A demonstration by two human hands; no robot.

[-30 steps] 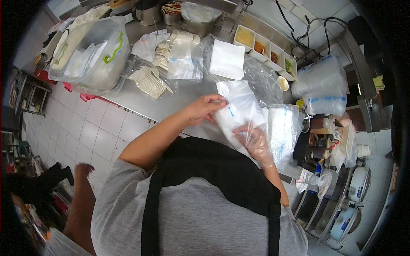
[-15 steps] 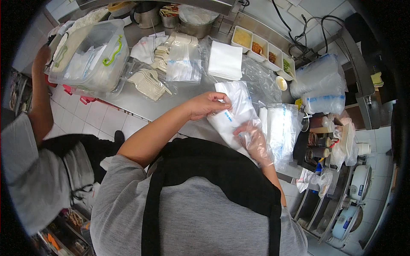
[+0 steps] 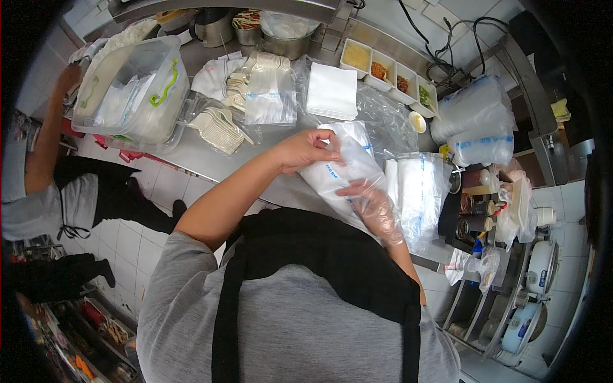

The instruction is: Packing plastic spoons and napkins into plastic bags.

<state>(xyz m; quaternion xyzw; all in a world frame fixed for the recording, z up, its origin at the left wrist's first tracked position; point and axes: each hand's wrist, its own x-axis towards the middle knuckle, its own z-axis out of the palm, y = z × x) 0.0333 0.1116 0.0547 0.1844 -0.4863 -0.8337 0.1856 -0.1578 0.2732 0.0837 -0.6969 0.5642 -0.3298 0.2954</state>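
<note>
Bag point(image 3: 327, 184) looks light, limp, slippery; best gripped by its edge. Left hand point(image 3: 311, 151) pinches there; right hand point(image 3: 375, 205) spreads loosely against it.

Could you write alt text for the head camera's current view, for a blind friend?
A person's left hand seems to pinch a white plastic bag, while their right hand, covered in clear plastic, lies open against it. Beyond, on a steel counter, are beige cutlery, white sheets and four tubs of food; another person stands at left.
</note>
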